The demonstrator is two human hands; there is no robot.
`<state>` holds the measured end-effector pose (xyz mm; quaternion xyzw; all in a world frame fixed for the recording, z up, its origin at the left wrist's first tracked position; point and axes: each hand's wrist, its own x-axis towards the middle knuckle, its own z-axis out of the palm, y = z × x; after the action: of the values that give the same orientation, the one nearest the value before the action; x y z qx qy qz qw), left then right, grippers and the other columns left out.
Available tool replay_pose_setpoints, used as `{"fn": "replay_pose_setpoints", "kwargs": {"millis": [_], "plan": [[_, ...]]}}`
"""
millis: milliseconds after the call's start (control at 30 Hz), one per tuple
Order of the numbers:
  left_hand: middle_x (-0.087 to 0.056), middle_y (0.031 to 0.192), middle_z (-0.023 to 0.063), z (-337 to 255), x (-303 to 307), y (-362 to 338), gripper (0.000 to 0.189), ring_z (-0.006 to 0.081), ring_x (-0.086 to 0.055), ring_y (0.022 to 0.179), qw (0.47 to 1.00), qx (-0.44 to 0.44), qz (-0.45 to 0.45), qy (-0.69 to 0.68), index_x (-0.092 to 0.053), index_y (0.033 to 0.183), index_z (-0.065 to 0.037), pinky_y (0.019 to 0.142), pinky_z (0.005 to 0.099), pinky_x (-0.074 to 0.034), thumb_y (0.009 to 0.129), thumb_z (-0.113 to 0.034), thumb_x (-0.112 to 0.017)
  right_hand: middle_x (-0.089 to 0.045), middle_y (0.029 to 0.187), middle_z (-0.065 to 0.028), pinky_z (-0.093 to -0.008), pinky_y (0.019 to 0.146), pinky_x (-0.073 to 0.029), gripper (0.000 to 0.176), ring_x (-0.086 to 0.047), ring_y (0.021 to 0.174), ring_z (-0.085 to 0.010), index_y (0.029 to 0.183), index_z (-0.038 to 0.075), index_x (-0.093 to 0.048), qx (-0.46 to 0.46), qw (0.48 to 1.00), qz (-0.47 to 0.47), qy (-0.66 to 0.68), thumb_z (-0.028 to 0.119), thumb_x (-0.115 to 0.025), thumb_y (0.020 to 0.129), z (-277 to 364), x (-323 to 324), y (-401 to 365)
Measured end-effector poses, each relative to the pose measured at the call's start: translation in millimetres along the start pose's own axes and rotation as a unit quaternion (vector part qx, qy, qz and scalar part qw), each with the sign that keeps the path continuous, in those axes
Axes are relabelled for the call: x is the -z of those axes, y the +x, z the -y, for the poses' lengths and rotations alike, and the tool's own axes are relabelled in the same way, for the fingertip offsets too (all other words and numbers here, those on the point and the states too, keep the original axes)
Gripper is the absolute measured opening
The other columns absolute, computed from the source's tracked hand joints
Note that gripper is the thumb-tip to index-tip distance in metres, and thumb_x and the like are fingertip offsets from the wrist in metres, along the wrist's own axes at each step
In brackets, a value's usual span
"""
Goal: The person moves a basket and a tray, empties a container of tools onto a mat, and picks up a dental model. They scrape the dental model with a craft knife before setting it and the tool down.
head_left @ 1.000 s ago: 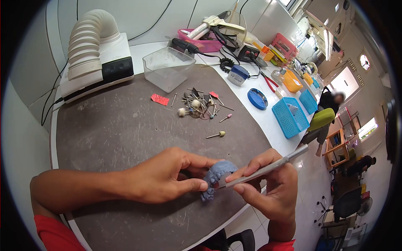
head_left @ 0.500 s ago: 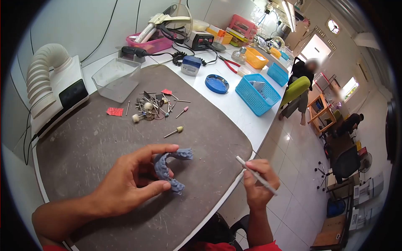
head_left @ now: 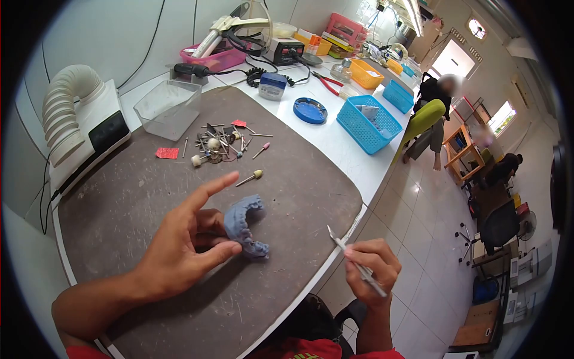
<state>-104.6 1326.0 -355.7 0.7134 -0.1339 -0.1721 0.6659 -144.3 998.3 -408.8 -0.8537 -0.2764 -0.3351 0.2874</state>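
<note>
A blue-grey horseshoe-shaped dental model (head_left: 239, 222) with a row of teeth is held in my left hand (head_left: 188, 242), just over the brown mat. The thumb presses its lower left side and bent fingers lie behind it; the index finger is stretched out, off the model. My right hand (head_left: 373, 269), beyond the mat's right edge, grips a thin pale scalpel (head_left: 353, 254) like a pen. Its narrow pointed tip faces up and left, apart from the model.
A loose pile of rotary burs (head_left: 224, 143) lies on the mat (head_left: 143, 203), with one yellow-tipped bur (head_left: 250, 177) nearer the model. A clear tray (head_left: 170, 113), a suction hose unit (head_left: 84, 125), a blue lid (head_left: 310, 110) and a blue basket (head_left: 369, 125) stand around. Another person (head_left: 433, 107) sits farther back.
My left index finger has lifted off the model, which is now turned and tilted. The scalpel has been turned in my right hand, and a narrow pointed end now shows at its upper left.
</note>
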Motion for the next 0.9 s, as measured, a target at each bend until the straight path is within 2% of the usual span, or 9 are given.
{"fn": "replay_pose_setpoints", "kwargs": {"millis": [133, 200, 300, 333, 367, 467, 600, 733, 900], "plan": [[-0.067, 0.118, 0.0123, -1, 1, 3, 0.079, 0.0163, -0.065, 0.111, 1.0, 0.01, 0.002, -0.023, -0.033, 0.157, -0.008, 0.099, 0.031, -0.052, 0.088, 0.008, -0.068, -0.072, 0.088, -0.0142, -0.0311, 0.062, -0.055, 0.014, -0.068, 0.072, -0.0213, 0.094, 0.001, -0.075, -0.075, 0.985, -0.08, 0.13, 0.012, -0.069, 0.086, 10, -5, 1], [-0.067, 0.119, 0.0122, 1, 5, 4, 0.077, 0.0162, -0.065, 0.11, 1.0, 0.016, 0.01, -0.012, -0.034, 0.156, -0.008, 0.098, 0.0301, -0.052, 0.088, 0.009, -0.066, -0.071, 0.086, -0.0183, -0.0289, 0.063, -0.056, 0.038, -0.069, 0.071, -0.0206, 0.096, -0.005, -0.073, -0.142, 0.952, -0.124, 0.24, 0.031, -0.064, 0.1, 18, -9, 7], [-0.066, 0.119, 0.0118, 0, 7, 5, 0.072, 0.0159, -0.065, 0.11, 0.999, 0.022, 0.023, -0.021, -0.038, 0.153, -0.007, 0.096, 0.0286, -0.053, 0.088, 0.01, -0.063, -0.071, 0.084, -0.0173, -0.0291, 0.063, -0.056, 0.042, -0.069, 0.072, -0.0204, 0.097, -0.006, -0.073, -0.196, 0.9, -0.103, 0.374, 0.036, -0.069, 0.098, 24, -20, 25], [-0.066, 0.118, 0.0115, 0, 7, 5, 0.068, 0.0158, -0.065, 0.11, 0.999, 0.026, 0.027, -0.04, -0.04, 0.151, -0.007, 0.095, 0.0278, -0.053, 0.088, 0.01, -0.061, -0.072, 0.086, -0.017, -0.0287, 0.066, -0.056, 0.033, -0.07, 0.075, -0.0204, 0.097, -0.005, -0.074, -0.228, 0.865, -0.081, 0.439, 0.027, -0.079, 0.09, 29, -21, 29], [-0.066, 0.118, 0.0115, 0, 6, 5, 0.068, 0.0158, -0.065, 0.11, 0.999, 0.026, 0.023, -0.039, -0.04, 0.151, -0.007, 0.095, 0.0278, -0.053, 0.088, 0.01, -0.061, -0.072, 0.086, -0.017, -0.0287, 0.066, -0.056, 0.033, -0.07, 0.075, -0.0204, 0.097, -0.005, -0.074, -0.227, 0.864, -0.08, 0.442, 0.027, -0.079, 0.09, 33, -21, 34], [-0.066, 0.117, 0.0108, 3, 4, 4, 0.064, 0.0159, -0.064, 0.111, 0.998, 0.023, 0.021, -0.061, -0.043, 0.147, -0.008, 0.095, 0.0276, -0.053, 0.088, 0.01, -0.059, -0.075, 0.091, -0.0153, -0.0277, 0.069, -0.056, 0.021, -0.072, 0.078, -0.0196, 0.094, -0.002, -0.074, -0.202, 0.9, 0.029, 0.385, 0.005, -0.086, 0.079, 45, -24, 54], [-0.065, 0.115, 0.01, 4, 3, 4, 0.065, 0.0163, -0.063, 0.113, 0.998, 0.001, 0.026, -0.049, -0.043, 0.149, -0.008, 0.096, 0.0293, -0.053, 0.088, 0.011, -0.059, -0.075, 0.088, -0.015, -0.0285, 0.065, -0.057, 0.015, -0.074, 0.075, -0.0209, 0.092, -0.001, -0.071, -0.104, 0.939, 0.026, 0.327, 0.003, -0.082, 0.082, 49, -37, 66], [-0.065, 0.114, 0.01, 4, 2, 3, 0.066, 0.0168, -0.063, 0.112, 0.999, -0.024, 0.028, -0.029, -0.043, 0.149, -0.007, 0.097, 0.0308, -0.054, 0.087, 0.011, -0.059, -0.075, 0.085, -0.0132, -0.0271, 0.061, -0.057, 0.014, -0.073, 0.069, -0.0191, 0.092, 0.0, -0.072, -0.126, 0.929, 0.002, 0.347, 0.006, -0.081, 0.084, 56, -45, 68], [-0.066, 0.114, 0.0105, 5, 1, 1, 0.062, 0.018, -0.065, 0.113, 0.998, -0.053, 0.025, -0.005, -0.046, 0.147, -0.006, 0.098, 0.0323, -0.055, 0.088, 0.009, -0.059, -0.075, 0.079, -0.0107, -0.0255, 0.058, -0.056, 0.011, -0.073, 0.065, -0.0158, 0.089, 0.0, -0.074, -0.078, 0.954, 0.068, 0.282, 0.008, -0.08, 0.086, 54, -44, 77]]}}
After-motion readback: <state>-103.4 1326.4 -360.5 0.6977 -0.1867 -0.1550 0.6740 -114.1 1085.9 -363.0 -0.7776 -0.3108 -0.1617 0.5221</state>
